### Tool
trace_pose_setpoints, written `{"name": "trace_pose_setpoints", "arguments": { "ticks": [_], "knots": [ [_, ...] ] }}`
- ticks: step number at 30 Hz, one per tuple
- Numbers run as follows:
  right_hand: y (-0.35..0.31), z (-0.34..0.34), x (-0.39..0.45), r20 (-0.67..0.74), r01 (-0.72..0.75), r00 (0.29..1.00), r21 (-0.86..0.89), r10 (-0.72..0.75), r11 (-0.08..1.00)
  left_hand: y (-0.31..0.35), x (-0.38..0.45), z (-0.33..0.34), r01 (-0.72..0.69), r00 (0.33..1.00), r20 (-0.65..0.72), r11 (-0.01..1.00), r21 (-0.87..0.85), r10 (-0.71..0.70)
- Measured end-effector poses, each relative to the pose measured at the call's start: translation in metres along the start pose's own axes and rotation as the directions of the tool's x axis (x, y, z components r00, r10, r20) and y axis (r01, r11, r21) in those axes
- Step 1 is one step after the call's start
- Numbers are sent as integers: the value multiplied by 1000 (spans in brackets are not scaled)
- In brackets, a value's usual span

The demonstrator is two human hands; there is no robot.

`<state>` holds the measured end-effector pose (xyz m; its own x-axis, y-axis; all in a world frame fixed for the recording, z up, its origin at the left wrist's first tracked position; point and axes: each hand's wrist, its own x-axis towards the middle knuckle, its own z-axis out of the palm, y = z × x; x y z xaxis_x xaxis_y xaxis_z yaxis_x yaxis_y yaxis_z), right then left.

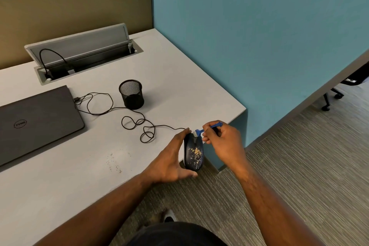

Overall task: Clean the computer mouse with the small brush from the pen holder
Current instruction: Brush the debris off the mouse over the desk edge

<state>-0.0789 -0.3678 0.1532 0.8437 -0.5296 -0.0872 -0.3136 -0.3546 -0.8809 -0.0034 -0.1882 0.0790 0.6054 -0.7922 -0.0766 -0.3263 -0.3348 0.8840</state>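
Bare forearms, no sleeves — dark garment [175, 234] at waist.

A pale grey bench [83, 175] carries a closed dark laptop [38, 122] at its left edge. A black mesh pen holder [131, 94] stands upright near the middle, toward the far edge. A thin black cable [111, 109] loops loosely across the surface between the laptop and the right edge. An open cable hatch [83, 54] sits at the far edge. Small crumbs [114, 163] lie scattered near the front edge.
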Motion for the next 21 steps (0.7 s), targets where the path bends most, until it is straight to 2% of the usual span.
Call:
{"name": "trace_pose_setpoints", "arguments": {
  "ticks": [7, 13, 18, 21],
  "knots": [
    [-6, 4, 1, 47, -52, 997, -60, 55, 997, 1, -2, -2, -6, 1000, -2, 1000, 6, 6],
    [-3, 6, 7, -9, 8, 1000, -17, -8, 1000, 4, -3, -4, -7, 1000, -3, 1000, -4, 7],
    [-2, 8, 8, 67, -37, 997, -28, 39, 999, 1, -4, -5, -16, 1000, -4, 1000, 6, 16],
    [-2, 8, 9, -4, -33, 999, 15, 33, 999, 1, -4, -6, -17, 1000, 1, 1000, 6, 17]
  ]
}}
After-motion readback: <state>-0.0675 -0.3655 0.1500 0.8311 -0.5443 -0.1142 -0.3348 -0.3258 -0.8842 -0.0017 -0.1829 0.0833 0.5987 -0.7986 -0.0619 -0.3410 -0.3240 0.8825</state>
